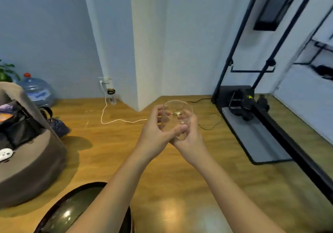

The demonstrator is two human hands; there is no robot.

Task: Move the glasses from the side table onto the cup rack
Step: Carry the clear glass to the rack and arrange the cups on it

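A clear drinking glass (177, 114) is held in mid-air over the wooden floor, its open rim tilted up and away from me. My left hand (155, 133) wraps its left side, thumb across the lower front. My right hand (191, 139) cups its right side and base. Both hands touch each other under the glass. A round dark glass-topped side table (72, 213) shows at the bottom left, partly hidden by my left forearm. No cup rack can be made out for certain.
A brown beanbag chair (30, 160) with bags on it fills the left. A water jug (38, 92) stands by the wall. A white cable (111, 121) and a black cable (214, 123) run over the floor. A black metal frame (252, 106) with a base plate stands at the right.
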